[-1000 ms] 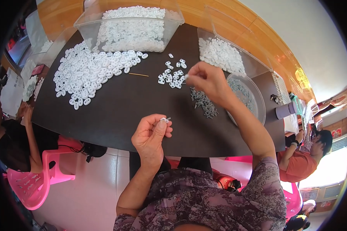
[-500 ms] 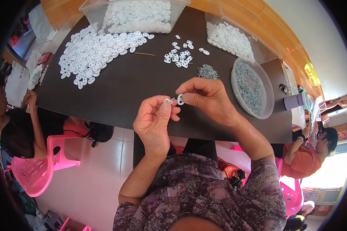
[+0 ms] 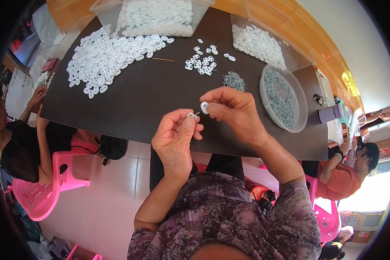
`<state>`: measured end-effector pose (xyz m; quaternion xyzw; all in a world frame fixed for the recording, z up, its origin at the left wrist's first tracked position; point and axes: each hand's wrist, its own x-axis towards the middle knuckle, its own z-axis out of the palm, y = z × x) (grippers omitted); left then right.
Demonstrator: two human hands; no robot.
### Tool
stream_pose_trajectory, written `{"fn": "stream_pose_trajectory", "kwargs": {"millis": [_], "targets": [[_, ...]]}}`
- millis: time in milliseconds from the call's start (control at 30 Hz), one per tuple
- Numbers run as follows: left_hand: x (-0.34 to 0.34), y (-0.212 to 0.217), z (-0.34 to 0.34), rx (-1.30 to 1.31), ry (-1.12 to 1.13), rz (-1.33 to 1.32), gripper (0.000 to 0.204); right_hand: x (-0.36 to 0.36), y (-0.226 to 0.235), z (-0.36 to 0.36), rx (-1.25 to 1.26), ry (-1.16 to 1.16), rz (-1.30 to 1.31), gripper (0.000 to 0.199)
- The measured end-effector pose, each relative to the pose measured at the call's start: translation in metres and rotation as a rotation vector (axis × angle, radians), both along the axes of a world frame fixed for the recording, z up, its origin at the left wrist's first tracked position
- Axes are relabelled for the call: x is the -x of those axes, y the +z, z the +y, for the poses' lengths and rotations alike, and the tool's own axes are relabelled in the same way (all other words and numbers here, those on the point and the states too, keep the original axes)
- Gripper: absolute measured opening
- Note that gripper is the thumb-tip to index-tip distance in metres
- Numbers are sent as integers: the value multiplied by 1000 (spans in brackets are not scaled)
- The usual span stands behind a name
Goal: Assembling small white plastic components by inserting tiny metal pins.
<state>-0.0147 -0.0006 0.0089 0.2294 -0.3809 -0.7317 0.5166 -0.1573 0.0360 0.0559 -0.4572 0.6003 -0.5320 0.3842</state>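
Observation:
My left hand point(image 3: 175, 141) is closed, pinching a small white plastic piece point(image 3: 191, 115) between thumb and fingers. A thin grey screw point(image 3: 197, 113) sticks out of that piece toward the right. In a thumb-and-finger pinch, my right hand point(image 3: 236, 112) holds a white oval two-hole piece point(image 3: 204, 107) just above and right of the screw tip, apart from it. Both hands are over the near edge of the dark table point(image 3: 134, 108). Beyond them lie a small heap of grey screws point(image 3: 234, 81) and a cluster of small white two-hole pieces point(image 3: 200, 65).
A large pile of white oval pieces point(image 3: 102, 60) covers the far left, beside a thin brass-coloured rod point(image 3: 163, 60). Clear bins point(image 3: 199, 17) of white parts stand behind. At right are a round tub point(image 3: 302, 108) of screws and a grey cylinder point(image 3: 329, 114). People sit on both sides.
My right hand has lifted its oval piece slightly up, and the piece has turned. My left hand has shifted a little right. The person at left has moved a hand.

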Motion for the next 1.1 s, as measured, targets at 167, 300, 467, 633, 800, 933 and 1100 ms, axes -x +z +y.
{"fn": "stream_pose_trajectory", "kwargs": {"millis": [167, 300, 467, 633, 800, 933, 1100], "targets": [[1, 5, 2, -2, 27, -33, 16, 1, 2, 0, -23, -22, -9, 13], [-1, 2, 3, 2, -26, -27, 18, 1, 2, -1, -25, -29, 3, 13], [0, 3, 3, 22, 25, -73, 15, 0, 4, 0, -77, -21, 2, 15], [-1, 1, 4, 22, -3, -82, 16, -5, 2, 0, 3, -24, 55, 12], [0, 2, 3, 20, -1, -101, 16, -6, 0, -1, 48, -5, 98, 12], [2, 1, 4, 37, -3, -94, 16, -8, -2, 1, 68, -20, 150, 11], [4, 5, 5, 41, -5, -87, 19, -7, -4, 4, 90, -8, 51, 10]]}}
